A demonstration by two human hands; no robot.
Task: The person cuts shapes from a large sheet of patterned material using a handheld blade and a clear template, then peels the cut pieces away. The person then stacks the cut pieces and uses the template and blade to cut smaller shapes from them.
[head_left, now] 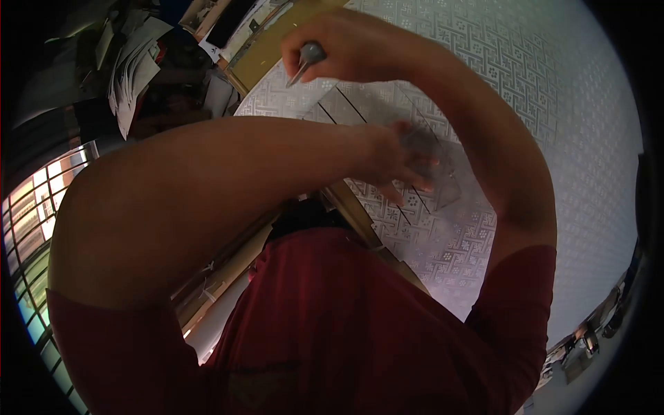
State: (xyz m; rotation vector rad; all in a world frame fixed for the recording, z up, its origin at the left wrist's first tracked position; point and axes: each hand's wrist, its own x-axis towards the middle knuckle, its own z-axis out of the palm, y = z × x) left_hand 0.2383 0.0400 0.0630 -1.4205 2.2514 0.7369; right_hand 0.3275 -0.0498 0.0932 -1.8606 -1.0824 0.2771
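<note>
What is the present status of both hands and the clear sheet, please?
Right hand: closed on grey-handled tool. Left hand: over clear sheet, blurred, contact unclear. Sheet lies on patterned surface. Left forearm hides part of it.

At twelve o'clock, the hand tool [312,53] pairs a smooth, plastic-looking grey knob with a shiny metal-looking shaft; towards one o'clock, the transparent sheet [384,104] is smooth and glossy, whether glass or plastic unclear. The table cover [512,76] at two o'clock has a satiny sheen. Matt cloth makes the shirt [346,325] at six, matt paper the sheaf [135,72] at ten.
</note>
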